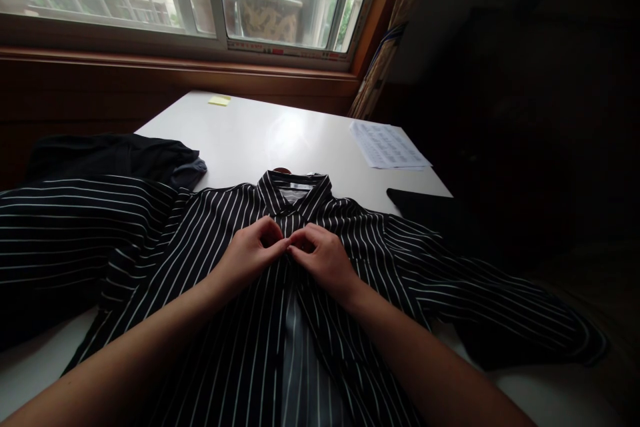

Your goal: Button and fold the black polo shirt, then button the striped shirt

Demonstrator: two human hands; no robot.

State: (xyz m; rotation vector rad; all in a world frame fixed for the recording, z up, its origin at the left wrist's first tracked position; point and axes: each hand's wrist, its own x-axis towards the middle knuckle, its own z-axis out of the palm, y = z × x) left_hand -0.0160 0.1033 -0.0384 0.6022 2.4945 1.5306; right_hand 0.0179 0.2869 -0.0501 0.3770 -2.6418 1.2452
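A black shirt with thin white stripes [190, 240] lies face up on a white table [260, 133], collar toward the window, sleeves spread left and right. My left hand [253, 252] and my right hand [320, 255] meet just below the collar, fingers curled and pinching the two front edges of the shirt together at the placket. Below my hands the front lies parted, showing the paler inside. A button is too small to make out.
A dark folded garment [115, 157] lies at the back left. A printed sheet of paper [387, 145] and a dark flat object [425, 210] sit at the right. A yellow sticky note [219, 100] lies near the window sill.
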